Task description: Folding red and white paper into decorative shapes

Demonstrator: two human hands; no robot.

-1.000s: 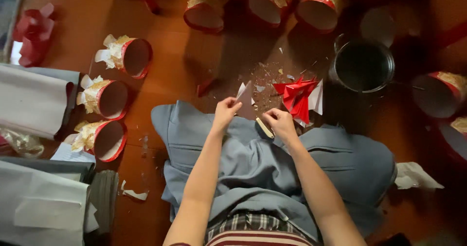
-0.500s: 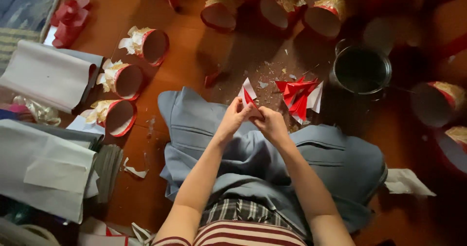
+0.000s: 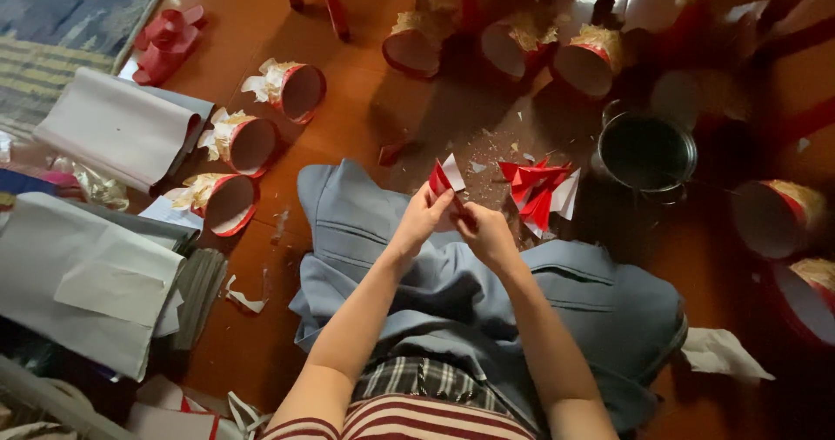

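A dark metal pot [image 3: 647,151] stood on the wooden floor [image 3: 348,101]. Three red-rimmed paper cups [image 3: 248,142] lay tipped beside rolled white paper [image 3: 117,127]. A red bow [image 3: 167,42] lay near a rug [image 3: 61,23].

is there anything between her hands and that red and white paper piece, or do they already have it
Nothing visible stands between them. The left hand and right hand both already pinch the folded red and white paper piece above the lap, with the pile of folded red pieces lying apart on the floor beyond.

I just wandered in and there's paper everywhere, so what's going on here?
A person sits on the wooden floor, holding a small red-and-white folded paper piece between the left hand and the right hand. A pile of similar red folded pieces lies just ahead, beside a dark metal pot. Red-rimmed paper cups lie around on their sides.
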